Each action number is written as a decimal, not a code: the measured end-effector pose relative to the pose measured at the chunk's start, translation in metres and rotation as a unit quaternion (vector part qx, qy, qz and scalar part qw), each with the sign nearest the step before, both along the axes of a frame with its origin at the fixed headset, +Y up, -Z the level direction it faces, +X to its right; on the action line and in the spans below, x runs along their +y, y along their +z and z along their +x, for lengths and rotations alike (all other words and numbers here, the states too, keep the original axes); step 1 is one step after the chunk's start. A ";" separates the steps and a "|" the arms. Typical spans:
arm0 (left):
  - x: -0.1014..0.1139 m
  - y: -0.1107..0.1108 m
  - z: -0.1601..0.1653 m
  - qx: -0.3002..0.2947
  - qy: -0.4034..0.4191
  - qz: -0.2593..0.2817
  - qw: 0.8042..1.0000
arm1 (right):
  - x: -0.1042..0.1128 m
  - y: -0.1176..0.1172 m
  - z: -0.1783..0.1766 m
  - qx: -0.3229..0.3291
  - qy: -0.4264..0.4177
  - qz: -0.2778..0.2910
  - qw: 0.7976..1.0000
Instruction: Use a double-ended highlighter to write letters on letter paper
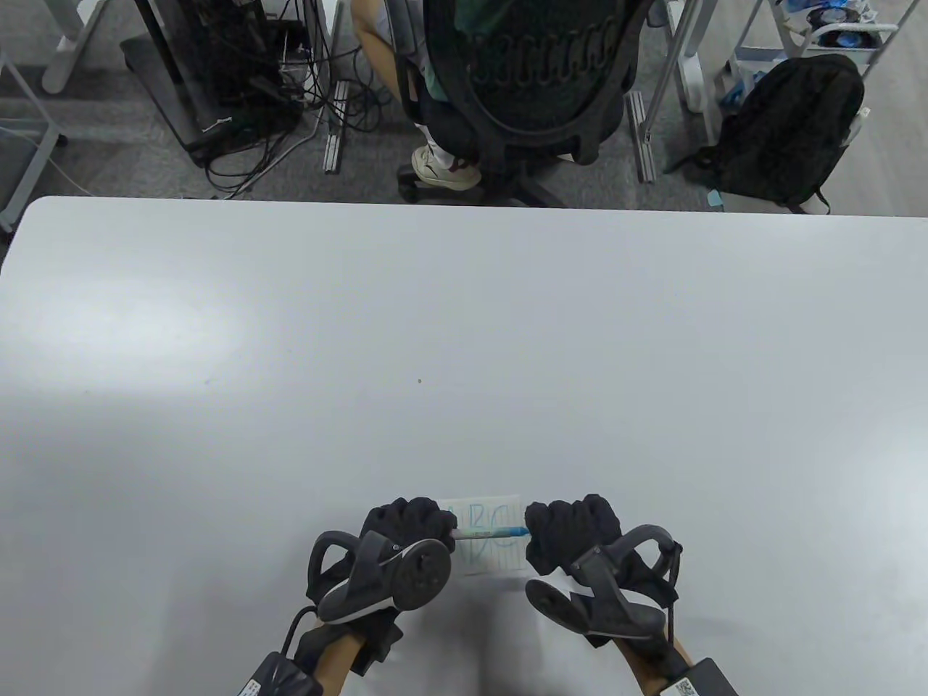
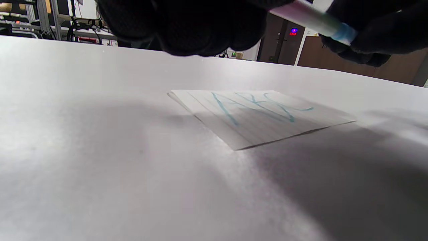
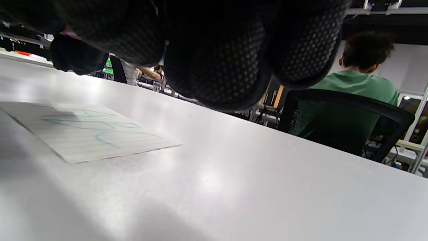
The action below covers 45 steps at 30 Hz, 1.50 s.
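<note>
The left hand (image 1: 407,523) and the right hand (image 1: 573,529) each grip one end of the thin pale highlighter (image 1: 490,533) with its blue end, just above the lined letter paper (image 1: 484,558) with blue letters.

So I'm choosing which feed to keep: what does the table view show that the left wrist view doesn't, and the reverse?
Only the table view: both trackers, the whole table, the backpack. Only the left wrist view: the paper side-on, lying flat on the table, with the highlighter held above it. Both: blue letters on the paper, left hand and right hand each gripping an end of the highlighter.
</note>
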State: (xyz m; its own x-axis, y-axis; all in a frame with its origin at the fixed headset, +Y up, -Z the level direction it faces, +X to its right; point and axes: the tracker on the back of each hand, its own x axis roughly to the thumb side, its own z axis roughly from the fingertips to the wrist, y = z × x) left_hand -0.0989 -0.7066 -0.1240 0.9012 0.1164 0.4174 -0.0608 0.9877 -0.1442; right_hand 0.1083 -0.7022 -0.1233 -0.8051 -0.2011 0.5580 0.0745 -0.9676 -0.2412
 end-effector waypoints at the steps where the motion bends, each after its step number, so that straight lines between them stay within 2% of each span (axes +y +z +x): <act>1: 0.000 0.001 0.001 0.001 -0.004 0.012 1.000 | 0.000 0.001 0.001 0.002 -0.011 0.000 1.000; 3: 0.003 0.003 0.002 -0.001 -0.004 0.037 0.999 | 0.002 0.003 0.003 0.010 -0.029 0.009 0.999; 6: 0.005 0.002 0.000 -0.001 0.020 0.043 0.999 | 0.003 0.005 0.004 0.023 -0.053 0.018 0.998; 10: 0.005 0.003 0.000 0.001 0.012 0.044 0.999 | 0.000 0.003 0.006 0.021 -0.052 0.021 0.998; 13: 0.006 0.001 -0.001 0.002 0.015 0.043 0.999 | 0.001 0.000 0.008 0.005 -0.063 0.004 0.998; 16: 0.007 0.000 -0.003 0.005 0.020 0.044 0.999 | 0.001 -0.002 0.006 -0.009 -0.043 -0.017 0.999; 28: 0.003 -0.001 -0.004 0.019 -0.002 0.043 0.999 | -0.001 -0.003 0.009 -0.008 -0.024 -0.020 0.999; 36: -0.002 -0.006 -0.018 0.051 -0.017 0.033 0.998 | -0.001 -0.010 0.027 -0.056 -0.032 -0.016 0.998; 45: -0.010 -0.013 -0.030 0.088 -0.040 0.027 0.995 | -0.009 -0.019 0.051 -0.133 -0.031 -0.043 0.990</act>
